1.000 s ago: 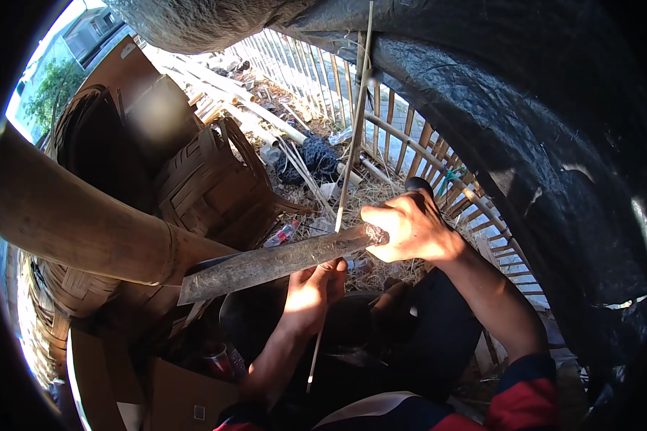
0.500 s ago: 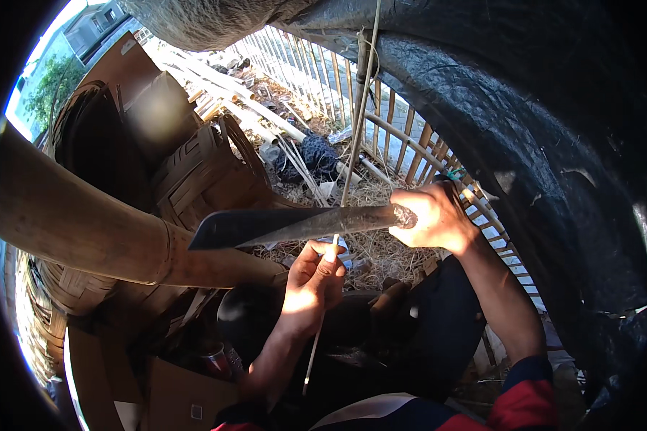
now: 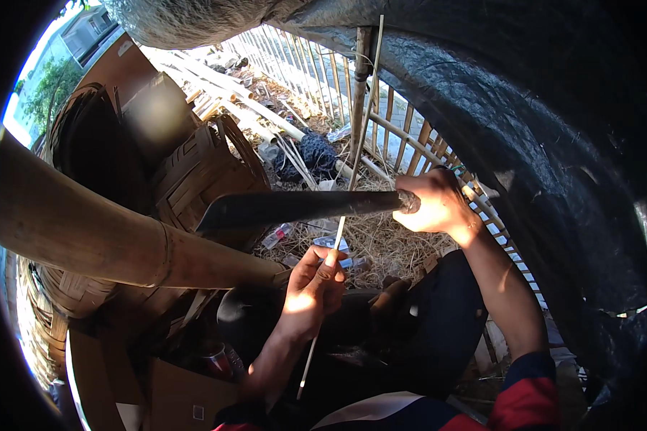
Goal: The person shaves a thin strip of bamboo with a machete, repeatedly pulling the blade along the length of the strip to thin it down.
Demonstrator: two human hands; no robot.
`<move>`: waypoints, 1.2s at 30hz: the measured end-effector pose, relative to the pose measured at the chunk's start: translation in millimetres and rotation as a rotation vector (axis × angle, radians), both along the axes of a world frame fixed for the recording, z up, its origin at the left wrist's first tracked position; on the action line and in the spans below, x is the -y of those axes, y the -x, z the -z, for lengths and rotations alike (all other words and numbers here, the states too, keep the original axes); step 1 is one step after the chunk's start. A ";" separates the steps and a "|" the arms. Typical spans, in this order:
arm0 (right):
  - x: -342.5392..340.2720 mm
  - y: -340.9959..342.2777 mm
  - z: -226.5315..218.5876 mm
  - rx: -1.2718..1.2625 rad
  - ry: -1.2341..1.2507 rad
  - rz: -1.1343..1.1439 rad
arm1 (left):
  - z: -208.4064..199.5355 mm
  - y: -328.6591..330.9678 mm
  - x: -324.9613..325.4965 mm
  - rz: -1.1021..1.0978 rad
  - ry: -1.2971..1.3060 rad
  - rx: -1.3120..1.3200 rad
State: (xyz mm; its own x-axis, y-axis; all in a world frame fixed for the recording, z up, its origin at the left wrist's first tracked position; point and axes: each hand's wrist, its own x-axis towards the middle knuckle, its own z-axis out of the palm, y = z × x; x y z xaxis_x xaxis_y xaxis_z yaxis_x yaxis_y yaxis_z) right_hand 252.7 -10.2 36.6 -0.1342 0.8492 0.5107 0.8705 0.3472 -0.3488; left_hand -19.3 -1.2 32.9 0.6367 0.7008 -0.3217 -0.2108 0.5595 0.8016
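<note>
My left hand point(image 3: 314, 289) pinches a long thin bamboo strip point(image 3: 339, 235) between thumb and fingers. The strip runs from near my lap up past the blade toward the top of the view. My right hand point(image 3: 436, 204) is closed around the handle of a machete point(image 3: 295, 208). Its wide dark blade points left and crosses the strip above my left hand. Whether the edge touches the strip I cannot tell. The machete's handle is mostly hidden in my fist.
A thick bamboo pole point(image 3: 108, 237) slants in from the left, beside woven bamboo baskets point(image 3: 194, 172). A cardboard box point(image 3: 187, 395) stands at lower left. Dark plastic sheeting point(image 3: 539, 144) hangs on the right, by a bamboo fence point(image 3: 410, 136). Dry straw point(image 3: 381, 237) and bottles litter the ground.
The machete has moved up along the strip, away from my left hand, and its blade has turned a little. My right hand rose slightly; my left hand stayed nearly in place.
</note>
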 end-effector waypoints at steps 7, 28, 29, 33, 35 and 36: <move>8.1 -2.3 4.3 -0.080 0.099 -0.019 | 6.9 -0.1 1.3 0.071 -0.014 0.094; 5.9 32.6 -4.4 0.112 0.106 -0.167 | 2.7 -1.3 3.0 0.048 0.182 0.043; 5.3 32.1 -5.7 0.108 0.138 -0.165 | 2.5 0.0 2.9 0.025 0.215 0.035; 8.7 22.0 -6.7 0.172 0.175 -0.119 | 4.9 2.4 1.9 0.034 0.167 0.075; 8.8 19.7 -7.2 0.126 0.185 -0.145 | 8.9 6.6 0.3 0.071 0.198 0.123; 9.2 18.6 -6.4 0.148 0.170 -0.125 | 8.1 7.2 0.6 0.070 0.198 0.122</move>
State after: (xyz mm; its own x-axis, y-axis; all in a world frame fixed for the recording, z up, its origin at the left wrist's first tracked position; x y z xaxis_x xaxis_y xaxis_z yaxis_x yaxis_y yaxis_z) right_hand 234.1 -19.5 42.9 -0.3063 0.8933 0.3290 0.8705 0.4027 -0.2829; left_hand -26.5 -1.8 24.8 0.7242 0.5845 -0.3659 -0.2547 0.7198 0.6458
